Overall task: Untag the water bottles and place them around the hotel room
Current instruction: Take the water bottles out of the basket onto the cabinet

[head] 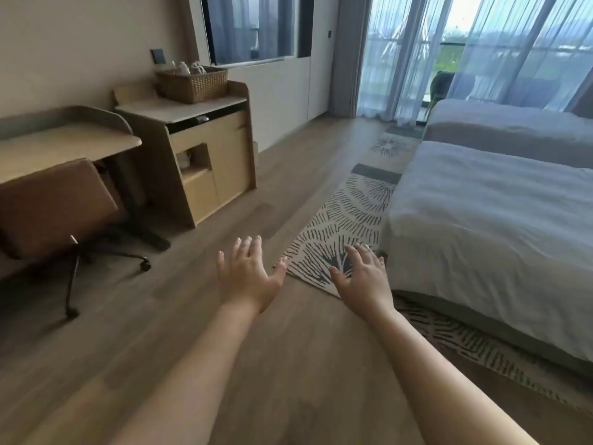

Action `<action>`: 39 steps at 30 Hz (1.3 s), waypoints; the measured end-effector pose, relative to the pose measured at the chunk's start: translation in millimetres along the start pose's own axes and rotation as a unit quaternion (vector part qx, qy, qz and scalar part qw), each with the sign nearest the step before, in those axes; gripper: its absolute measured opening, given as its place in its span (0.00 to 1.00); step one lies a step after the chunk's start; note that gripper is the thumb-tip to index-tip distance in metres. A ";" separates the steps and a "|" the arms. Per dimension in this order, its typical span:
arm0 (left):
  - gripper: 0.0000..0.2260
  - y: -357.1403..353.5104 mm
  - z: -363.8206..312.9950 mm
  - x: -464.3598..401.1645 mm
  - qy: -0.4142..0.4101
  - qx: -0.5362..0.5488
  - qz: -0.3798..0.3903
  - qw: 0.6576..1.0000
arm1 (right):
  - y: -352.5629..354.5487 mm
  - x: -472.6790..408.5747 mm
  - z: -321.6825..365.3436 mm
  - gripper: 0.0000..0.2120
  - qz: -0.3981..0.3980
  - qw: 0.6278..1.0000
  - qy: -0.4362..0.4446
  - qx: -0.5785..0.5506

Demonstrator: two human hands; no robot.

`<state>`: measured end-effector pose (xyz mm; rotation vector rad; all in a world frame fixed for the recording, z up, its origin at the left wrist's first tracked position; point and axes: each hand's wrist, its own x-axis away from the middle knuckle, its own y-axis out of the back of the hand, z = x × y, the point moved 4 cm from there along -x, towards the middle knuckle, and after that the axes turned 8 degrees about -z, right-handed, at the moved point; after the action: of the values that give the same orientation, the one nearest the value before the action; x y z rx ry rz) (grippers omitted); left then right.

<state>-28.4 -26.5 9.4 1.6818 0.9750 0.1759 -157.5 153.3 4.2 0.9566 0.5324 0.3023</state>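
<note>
Small clear plastic water bottles (187, 67), white-capped, in woven wicker basket (192, 83) on wooden cabinet (205, 146) at 11 o'clock | likely light, slippery, crushable; grip mid-body | left hand (247, 277), right hand (364, 279): fingers spread, empty, well apart from bottles

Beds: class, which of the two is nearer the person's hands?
The front bed, whose corner sits beside the right hand; the other bed lies by the window.

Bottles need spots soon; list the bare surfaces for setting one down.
The desk top above the brown chair is bare. The cabinet top is free in front of the wicker basket, crowded with bottles. Both beds are clear. Left hand and right hand hold nothing.
</note>
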 end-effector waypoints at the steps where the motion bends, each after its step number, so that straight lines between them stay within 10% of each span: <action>1: 0.40 -1.1 3.6 -2.8 0.013 -0.005 0.007 1.000 | -5.4 -4.2 0.6 0.32 0.003 1.000 -0.001 -0.001; 39: 0.38 -280.1 151.7 -619.6 0.106 -0.057 0.016 0.993 | -376.8 -634.5 95.3 0.30 0.115 0.991 0.046 -0.051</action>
<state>-484.5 -547.9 -65.4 1.5970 1.0750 0.4313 -627.6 -417.4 -79.3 0.9094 0.4865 0.5772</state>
